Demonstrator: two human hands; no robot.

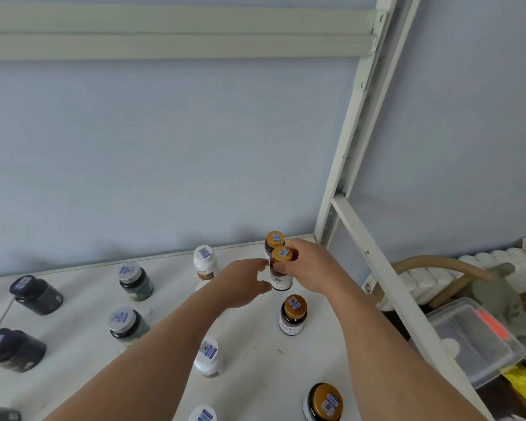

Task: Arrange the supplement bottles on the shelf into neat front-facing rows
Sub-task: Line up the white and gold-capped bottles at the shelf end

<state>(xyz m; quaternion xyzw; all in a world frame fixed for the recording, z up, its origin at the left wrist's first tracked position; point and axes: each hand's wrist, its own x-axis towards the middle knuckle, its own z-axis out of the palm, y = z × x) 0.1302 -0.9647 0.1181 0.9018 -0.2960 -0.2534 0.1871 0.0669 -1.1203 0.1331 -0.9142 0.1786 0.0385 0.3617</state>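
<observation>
Soft, even daylight; faint shadows under the bottles point(292, 314); wide-angle bending at the edges, slight blur.

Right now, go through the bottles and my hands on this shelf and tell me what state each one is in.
Held gold-cap bottle: upright, gripped by both hands.
Rear gold-cap bottle: upright, right behind the held one.
Front gold-cap bottle: upright, free.
Rear white bottle: upright, capped.
Black bottles: upright, capped.
Right hand: fingers round the held bottle.
Left hand: fingers pinching its side.
</observation>
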